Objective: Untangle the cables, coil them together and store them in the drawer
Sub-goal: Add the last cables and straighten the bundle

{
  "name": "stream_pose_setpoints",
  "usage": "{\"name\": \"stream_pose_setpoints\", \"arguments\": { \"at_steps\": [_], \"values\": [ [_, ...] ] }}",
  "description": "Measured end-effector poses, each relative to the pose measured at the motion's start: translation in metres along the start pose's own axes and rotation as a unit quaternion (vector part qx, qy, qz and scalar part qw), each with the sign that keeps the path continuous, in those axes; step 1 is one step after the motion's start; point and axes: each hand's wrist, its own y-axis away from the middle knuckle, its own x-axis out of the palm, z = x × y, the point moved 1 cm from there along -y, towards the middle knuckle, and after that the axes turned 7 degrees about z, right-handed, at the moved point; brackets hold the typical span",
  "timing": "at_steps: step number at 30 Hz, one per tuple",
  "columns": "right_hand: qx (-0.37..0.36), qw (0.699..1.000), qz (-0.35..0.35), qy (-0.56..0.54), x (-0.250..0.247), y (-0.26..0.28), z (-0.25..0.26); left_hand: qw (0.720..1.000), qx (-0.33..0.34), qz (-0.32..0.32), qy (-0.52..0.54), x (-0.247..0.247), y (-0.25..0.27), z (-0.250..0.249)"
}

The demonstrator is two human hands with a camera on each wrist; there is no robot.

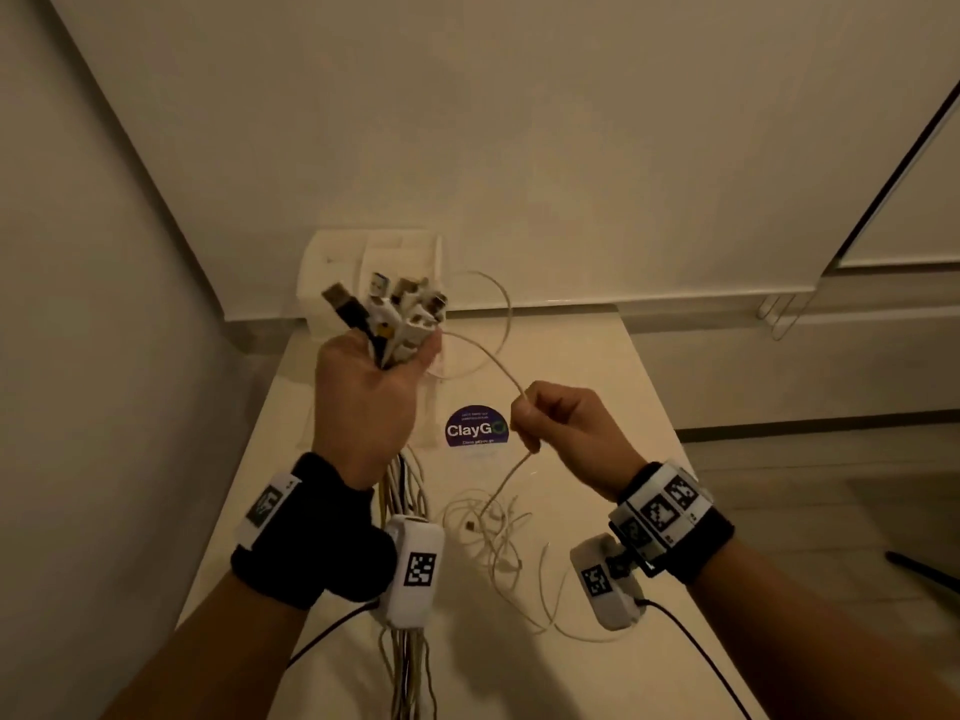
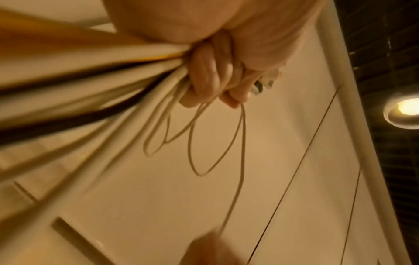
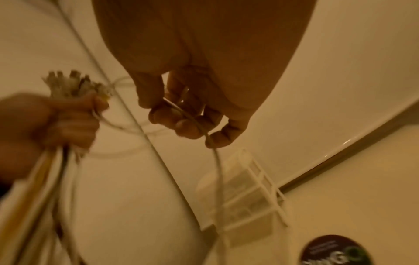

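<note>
My left hand (image 1: 371,387) is raised above the white table (image 1: 582,366) and grips a bundle of cables (image 1: 402,491) just below their plugs (image 1: 395,309), which fan out above the fist. The cords, white, black and yellow, hang down past my wrist. My right hand (image 1: 545,423) holds one thin white cable (image 1: 491,358) in its curled fingers (image 3: 186,125). That cable arcs from the left fist, passes through the right hand and drops to a loose tangle (image 1: 488,532) on the table. A white drawer unit (image 1: 337,257) stands at the table's far end.
A round dark ClayGo sticker (image 1: 475,427) lies on the table between my hands. Walls close in on the left and behind the table. A ceiling lamp (image 2: 406,112) shows in the left wrist view.
</note>
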Motion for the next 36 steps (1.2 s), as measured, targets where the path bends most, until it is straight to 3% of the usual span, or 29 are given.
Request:
{"name": "stream_pose_setpoints", "arguments": {
  "at_steps": [6,11,13,17,19,22,27,31,36],
  "values": [
    [0.099,0.976,0.087,0.174,0.012,0.003,-0.057,0.991,0.059,-0.065,0.105,-0.037,-0.001,-0.024],
    [0.082,0.952,0.089,0.279,0.031,-0.007,-0.061,0.983,0.094,-0.074,0.138,-0.042,0.007,-0.032],
    [0.111,0.966,0.07,0.221,0.035,-0.013,-0.056,0.985,0.087,-0.068,0.135,-0.042,0.006,-0.031],
    [0.116,0.993,-0.022,0.005,0.024,-0.01,-0.04,0.995,0.06,-0.055,0.06,-0.045,0.006,-0.016],
    [0.101,0.985,-0.067,-0.125,0.014,-0.002,-0.023,0.997,0.037,-0.053,0.041,-0.046,0.011,-0.005],
    [0.074,0.948,-0.108,-0.29,-0.001,0.007,-0.001,0.998,-0.001,-0.038,0.039,-0.047,0.017,0.01],
    [0.042,0.932,-0.149,-0.327,-0.017,0.015,0.011,0.998,-0.029,-0.028,0.045,-0.046,0.024,0.02],
    [0.062,0.909,-0.196,-0.363,-0.017,0.017,0.009,0.999,-0.024,-0.008,0.033,-0.045,0.026,0.022],
    [0.083,0.917,-0.229,-0.316,-0.006,0.008,0.006,0.999,-0.022,0.017,0.021,-0.044,0.03,0.02]
  ]
}}
